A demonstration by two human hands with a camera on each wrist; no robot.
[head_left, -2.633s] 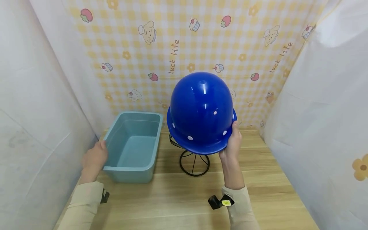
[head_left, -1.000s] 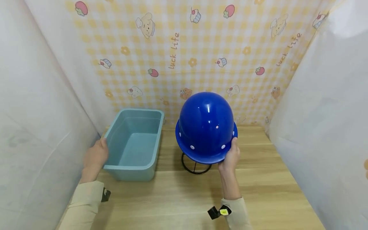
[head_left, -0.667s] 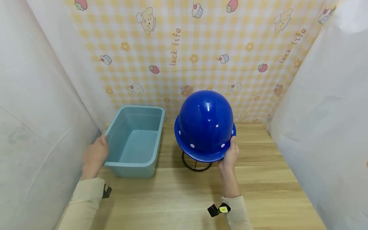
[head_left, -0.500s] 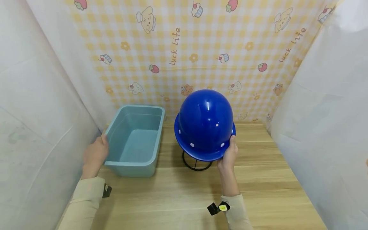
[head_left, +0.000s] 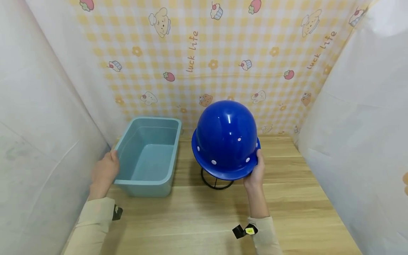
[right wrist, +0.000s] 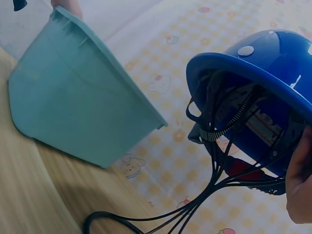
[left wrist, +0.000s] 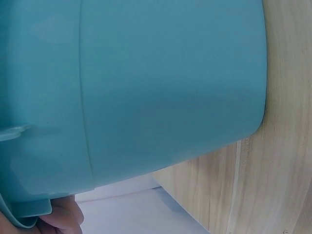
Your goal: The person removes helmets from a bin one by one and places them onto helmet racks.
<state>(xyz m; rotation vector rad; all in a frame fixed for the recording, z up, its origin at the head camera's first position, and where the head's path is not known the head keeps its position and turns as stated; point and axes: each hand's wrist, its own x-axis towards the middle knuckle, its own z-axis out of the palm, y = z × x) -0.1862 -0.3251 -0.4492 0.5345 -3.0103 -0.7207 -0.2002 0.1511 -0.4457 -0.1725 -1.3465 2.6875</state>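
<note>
A blue hard hat (head_left: 226, 138) sits dome-up over a black wire stand (head_left: 214, 187), whose round base shows below the brim. My right hand (head_left: 256, 171) holds the brim at its right side, thumb on the outer edge. In the right wrist view, the thin stand wires (right wrist: 210, 189) rise into the hat's underside, where the inner band and a strap hang. On the left, my left hand (head_left: 105, 171) grips the rim of a pale blue-green plastic bin (head_left: 146, 189). The left wrist view shows its fingers (left wrist: 63, 217) curled under that rim.
The wooden tabletop (head_left: 178, 226) reaches to a yellow checked curtain (head_left: 216, 85) at the back. White sheets (head_left: 357, 117) hang along both sides. The bin stands a short way left of the wire stand.
Over the last few seconds my right hand has brought the hard hat down lower over the stand, covering more of it. My left hand keeps its hold on the bin.
</note>
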